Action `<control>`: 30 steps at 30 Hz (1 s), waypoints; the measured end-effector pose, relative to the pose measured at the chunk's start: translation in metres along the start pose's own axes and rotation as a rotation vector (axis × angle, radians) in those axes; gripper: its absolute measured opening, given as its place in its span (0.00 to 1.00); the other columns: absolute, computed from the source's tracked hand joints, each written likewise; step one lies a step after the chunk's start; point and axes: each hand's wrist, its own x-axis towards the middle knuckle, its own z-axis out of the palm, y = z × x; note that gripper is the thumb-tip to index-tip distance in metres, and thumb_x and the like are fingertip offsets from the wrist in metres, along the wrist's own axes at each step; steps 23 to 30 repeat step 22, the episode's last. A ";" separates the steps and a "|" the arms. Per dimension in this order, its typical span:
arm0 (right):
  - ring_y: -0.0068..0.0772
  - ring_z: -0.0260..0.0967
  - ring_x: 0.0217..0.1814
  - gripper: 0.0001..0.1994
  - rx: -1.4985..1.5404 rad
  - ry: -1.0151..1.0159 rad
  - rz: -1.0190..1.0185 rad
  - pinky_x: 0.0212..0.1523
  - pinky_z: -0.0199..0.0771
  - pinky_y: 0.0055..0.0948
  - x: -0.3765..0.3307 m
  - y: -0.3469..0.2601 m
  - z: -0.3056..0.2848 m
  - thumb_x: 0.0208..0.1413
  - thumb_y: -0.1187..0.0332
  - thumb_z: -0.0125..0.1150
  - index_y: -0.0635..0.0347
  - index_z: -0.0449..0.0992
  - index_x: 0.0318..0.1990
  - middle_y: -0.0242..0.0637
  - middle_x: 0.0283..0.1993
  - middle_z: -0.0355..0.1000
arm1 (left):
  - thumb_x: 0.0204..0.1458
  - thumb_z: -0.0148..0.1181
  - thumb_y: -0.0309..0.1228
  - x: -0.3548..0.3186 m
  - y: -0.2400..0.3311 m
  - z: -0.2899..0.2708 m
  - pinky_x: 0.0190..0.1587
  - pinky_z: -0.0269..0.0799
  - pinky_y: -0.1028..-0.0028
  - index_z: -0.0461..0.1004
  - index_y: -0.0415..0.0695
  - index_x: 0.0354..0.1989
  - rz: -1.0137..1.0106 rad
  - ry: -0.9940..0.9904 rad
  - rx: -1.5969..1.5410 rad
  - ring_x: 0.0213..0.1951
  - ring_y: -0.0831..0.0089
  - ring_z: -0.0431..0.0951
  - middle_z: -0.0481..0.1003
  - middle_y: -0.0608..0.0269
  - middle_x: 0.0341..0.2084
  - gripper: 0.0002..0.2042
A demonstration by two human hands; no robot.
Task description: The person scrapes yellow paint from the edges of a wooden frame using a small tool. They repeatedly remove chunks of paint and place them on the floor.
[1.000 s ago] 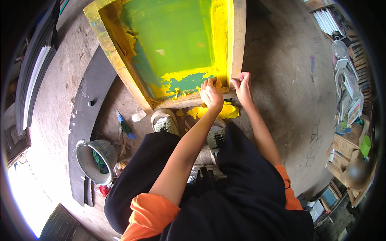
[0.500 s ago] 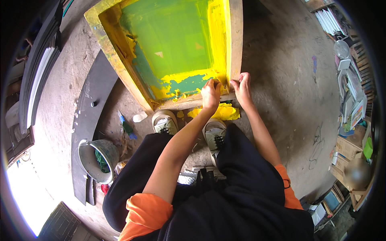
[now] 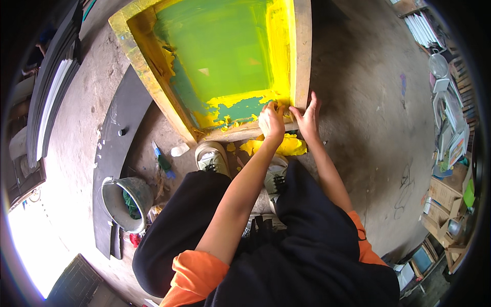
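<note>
A wooden-framed mesh screen [image 3: 225, 66] rests tilted before my feet, its frame [image 3: 303, 56] stained with yellow. The mesh is green, and a yellow coating [image 3: 279, 61] runs down its right side and across its near part, ragged and flaking along the near edge. My left hand [image 3: 271, 122] bends over the near right corner inside the frame, fingertips curled together at the yellow layer; what they pinch is hidden. Against the outer right side of that corner is my right hand [image 3: 308, 120], thumb touching the wood and fingers spread. Below the frame lies a crumpled yellow sheet [image 3: 291, 145].
A grey bucket [image 3: 128, 204] with green material inside stands at left, by a dark curved board [image 3: 115, 133]. A small white bottle [image 3: 179, 149] and a blue-handled tool [image 3: 162, 161] lie near my left shoe [image 3: 212, 157]. Cardboard boxes [image 3: 442, 199] and clutter line the right.
My right hand's fingers have opened from a pinch and spread beside the frame. My left hand stays at the corner with its fingers curled, only slightly shifted.
</note>
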 end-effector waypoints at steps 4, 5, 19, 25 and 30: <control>0.72 0.49 0.60 0.38 -0.241 -0.047 -0.082 0.54 0.61 0.51 -0.003 0.013 0.009 0.50 0.56 0.60 0.72 0.48 0.59 0.69 0.57 0.53 | 0.43 0.62 0.31 0.007 -0.005 0.003 0.35 0.69 0.62 0.73 0.36 0.26 0.023 -0.051 -0.119 0.31 0.52 0.75 0.75 0.46 0.27 0.10; 0.71 0.50 0.59 0.37 -0.235 -0.042 -0.088 0.54 0.61 0.51 -0.004 0.013 0.008 0.50 0.57 0.61 0.72 0.49 0.59 0.69 0.56 0.53 | 0.43 0.62 0.30 0.007 -0.005 0.003 0.35 0.69 0.62 0.73 0.35 0.26 -0.001 -0.091 -0.166 0.31 0.51 0.75 0.74 0.46 0.27 0.10; 0.63 0.59 0.51 0.37 -0.154 -0.107 -0.067 0.46 0.68 0.45 0.003 0.002 -0.002 0.49 0.58 0.62 0.73 0.50 0.58 0.62 0.51 0.56 | 0.45 0.61 0.28 -0.002 -0.001 0.004 0.34 0.68 0.62 0.70 0.36 0.27 0.053 0.030 -0.166 0.30 0.53 0.73 0.72 0.50 0.26 0.09; 0.66 0.58 0.54 0.39 -0.128 -0.149 0.015 0.46 0.68 0.44 0.004 0.005 -0.002 0.49 0.57 0.61 0.72 0.47 0.60 0.61 0.55 0.55 | 0.45 0.60 0.28 -0.001 -0.003 0.002 0.37 0.68 0.62 0.70 0.36 0.29 0.129 0.064 -0.072 0.34 0.54 0.73 0.72 0.50 0.28 0.08; 0.66 0.58 0.54 0.39 -0.128 -0.149 0.015 0.46 0.68 0.44 0.004 0.005 -0.002 0.49 0.57 0.61 0.72 0.47 0.60 0.61 0.55 0.55 | 0.45 0.60 0.28 -0.001 -0.003 0.002 0.37 0.68 0.62 0.70 0.36 0.29 0.129 0.064 -0.072 0.34 0.54 0.73 0.72 0.50 0.28 0.08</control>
